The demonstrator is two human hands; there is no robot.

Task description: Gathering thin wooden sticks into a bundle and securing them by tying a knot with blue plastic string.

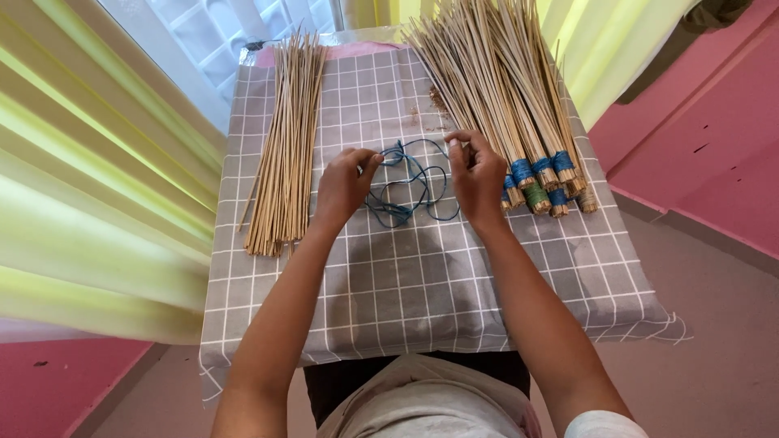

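Blue cord (408,182): thin, limp, lying in loose loops at frame centre on the desk (422,284), between the two hands. It is looking light and soft, likely to tangle; best taken at a free end or a single strand. Left hand (342,185) is pinching a strand at the cord's left edge, fingers closed on it. Right hand (476,174) is pinching a strand at the upper right, fingertips together. Loose sticks (286,154): pale, stiff, slender, lying unbound at upper left. Tied bundles (507,105): same sticks, ends wrapped in blue and green cord, at upper right. Cloth: grey, white-checked, smooth, covering the desk.
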